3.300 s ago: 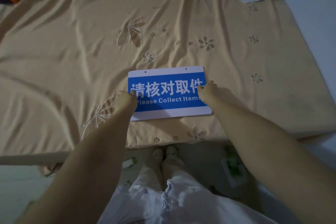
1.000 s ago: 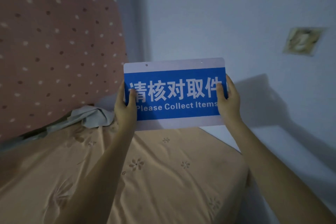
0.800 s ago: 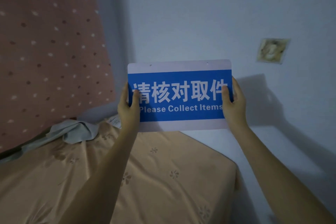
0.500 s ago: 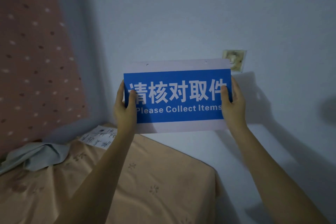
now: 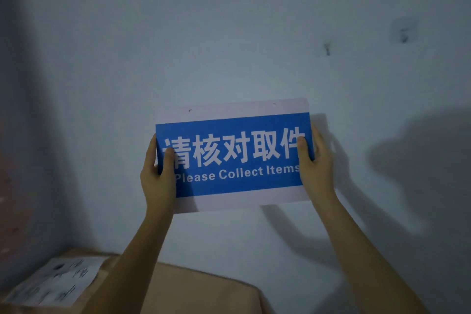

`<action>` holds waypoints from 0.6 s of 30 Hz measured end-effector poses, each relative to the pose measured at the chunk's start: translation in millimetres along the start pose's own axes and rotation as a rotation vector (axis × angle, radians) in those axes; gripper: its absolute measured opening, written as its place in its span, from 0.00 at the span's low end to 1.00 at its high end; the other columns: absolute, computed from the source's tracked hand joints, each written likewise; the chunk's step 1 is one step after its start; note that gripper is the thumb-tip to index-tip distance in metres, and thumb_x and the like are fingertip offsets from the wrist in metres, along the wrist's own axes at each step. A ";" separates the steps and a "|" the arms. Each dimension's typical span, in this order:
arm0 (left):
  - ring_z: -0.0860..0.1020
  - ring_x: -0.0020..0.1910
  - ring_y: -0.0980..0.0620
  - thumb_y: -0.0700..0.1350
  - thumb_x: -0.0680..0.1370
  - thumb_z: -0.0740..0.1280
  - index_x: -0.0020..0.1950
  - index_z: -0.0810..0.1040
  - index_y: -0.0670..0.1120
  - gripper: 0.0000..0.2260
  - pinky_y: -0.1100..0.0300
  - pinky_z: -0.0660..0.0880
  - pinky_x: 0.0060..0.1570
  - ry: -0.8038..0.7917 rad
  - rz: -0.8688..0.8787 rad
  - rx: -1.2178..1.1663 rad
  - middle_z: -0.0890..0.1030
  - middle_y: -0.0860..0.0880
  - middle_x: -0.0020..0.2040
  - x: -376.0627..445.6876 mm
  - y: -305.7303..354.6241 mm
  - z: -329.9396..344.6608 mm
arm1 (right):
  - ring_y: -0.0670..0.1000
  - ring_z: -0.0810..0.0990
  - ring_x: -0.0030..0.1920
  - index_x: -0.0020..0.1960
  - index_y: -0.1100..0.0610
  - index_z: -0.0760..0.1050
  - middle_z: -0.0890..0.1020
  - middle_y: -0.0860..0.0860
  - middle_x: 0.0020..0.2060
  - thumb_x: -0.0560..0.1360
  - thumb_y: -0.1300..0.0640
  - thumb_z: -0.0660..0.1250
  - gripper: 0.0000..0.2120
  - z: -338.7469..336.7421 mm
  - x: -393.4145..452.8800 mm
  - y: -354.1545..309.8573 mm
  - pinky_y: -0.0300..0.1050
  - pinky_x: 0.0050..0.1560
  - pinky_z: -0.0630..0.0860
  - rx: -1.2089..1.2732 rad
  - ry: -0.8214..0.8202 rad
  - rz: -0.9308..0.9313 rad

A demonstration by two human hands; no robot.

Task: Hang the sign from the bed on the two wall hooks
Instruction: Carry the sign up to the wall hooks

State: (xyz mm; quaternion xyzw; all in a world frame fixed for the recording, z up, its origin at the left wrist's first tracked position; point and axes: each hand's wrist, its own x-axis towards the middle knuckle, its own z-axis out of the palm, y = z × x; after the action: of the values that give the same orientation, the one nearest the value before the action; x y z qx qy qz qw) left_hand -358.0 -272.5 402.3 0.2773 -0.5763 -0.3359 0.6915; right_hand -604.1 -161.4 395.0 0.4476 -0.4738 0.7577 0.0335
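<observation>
Pale grey wall (image 5: 229, 33) now fills almost the whole frame; half a second ago the spotted curtain stood at the left, and it has gone out of view. The bed (image 5: 204, 288) with its peach sheet has sunk to the lower left corner, and the sheet of paper (image 5: 56, 280) on it lies at the lower left edge. Two dark hooks, the nearer hook (image 5: 327, 49) and the farther hook (image 5: 404, 34), have come into view at the upper right, well above the sign.

The blue and white sign (image 5: 233, 155) is held upright in the centre of the frame, slightly tilted, apart from both hooks. The left hand (image 5: 158, 176) grips its left edge and the right hand (image 5: 317, 163) its right edge, each with the thumb pressed on the front and the fingers curled behind.
</observation>
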 end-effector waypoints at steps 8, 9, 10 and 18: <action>0.80 0.46 0.63 0.50 0.79 0.60 0.71 0.65 0.55 0.19 0.71 0.78 0.43 -0.079 0.056 -0.106 0.79 0.56 0.56 17.3 13.0 69.4 | 0.37 0.82 0.44 0.64 0.42 0.70 0.81 0.42 0.51 0.80 0.52 0.58 0.14 -43.6 44.8 -18.0 0.30 0.37 0.78 -0.115 0.091 -0.087; 0.81 0.45 0.65 0.50 0.79 0.60 0.71 0.65 0.54 0.19 0.73 0.77 0.41 -0.089 0.064 -0.115 0.79 0.59 0.54 18.9 14.6 78.1 | 0.35 0.82 0.43 0.61 0.37 0.69 0.80 0.39 0.49 0.80 0.53 0.58 0.14 -48.9 49.1 -21.5 0.29 0.37 0.77 -0.138 0.105 -0.109; 0.80 0.43 0.68 0.50 0.80 0.60 0.71 0.65 0.54 0.19 0.75 0.76 0.38 -0.098 0.071 -0.128 0.78 0.61 0.53 20.3 16.1 86.8 | 0.35 0.82 0.43 0.59 0.35 0.67 0.79 0.38 0.48 0.80 0.54 0.58 0.14 -54.4 52.9 -24.7 0.29 0.37 0.77 -0.171 0.120 -0.136; 0.79 0.43 0.71 0.49 0.80 0.59 0.71 0.66 0.54 0.19 0.75 0.76 0.42 -0.150 0.107 -0.230 0.77 0.58 0.56 23.4 27.9 158.4 | 0.37 0.81 0.45 0.70 0.55 0.67 0.80 0.46 0.51 0.80 0.53 0.58 0.19 -109.5 97.8 -33.3 0.30 0.44 0.78 -0.357 0.201 -0.240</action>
State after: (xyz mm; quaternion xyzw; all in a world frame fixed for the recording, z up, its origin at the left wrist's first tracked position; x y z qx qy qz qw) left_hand -507.1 -273.0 466.9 0.1390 -0.5982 -0.3820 0.6906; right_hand -717.5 -97.9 470.9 0.4101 -0.5379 0.6932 0.2489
